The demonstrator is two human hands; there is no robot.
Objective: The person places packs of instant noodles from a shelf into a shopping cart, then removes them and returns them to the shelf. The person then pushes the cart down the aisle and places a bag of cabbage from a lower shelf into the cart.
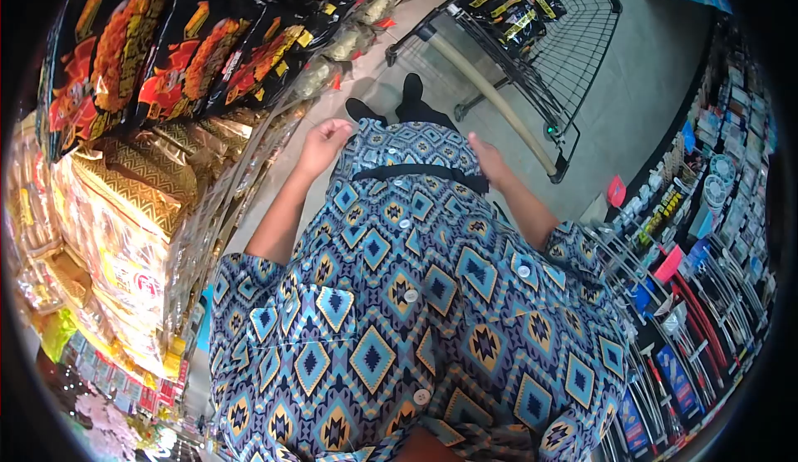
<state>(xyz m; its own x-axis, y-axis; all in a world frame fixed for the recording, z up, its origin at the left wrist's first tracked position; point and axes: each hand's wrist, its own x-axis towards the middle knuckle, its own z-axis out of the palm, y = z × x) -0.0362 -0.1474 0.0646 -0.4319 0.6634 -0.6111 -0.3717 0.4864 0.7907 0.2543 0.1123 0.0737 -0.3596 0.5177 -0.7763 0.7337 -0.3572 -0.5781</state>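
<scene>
My left hand hangs beside my patterned shirt-dress, its fingers curled in, and nothing shows in it. On the other side, my right hand is close against the dress; part of its fingers is hidden. Nearest to that hand is the pale handle bar of a shopping cart, apart from the fingers. Several black snack-like packets with yellow print lie in the cart. A dark belt crosses the dress, and my black shoes stand on the floor.
Large black packets with red and orange print fill the left shelf, above gold patterned bags. Along the right runs a rack of hanging household goods. Grey tiled floor lies around the cart.
</scene>
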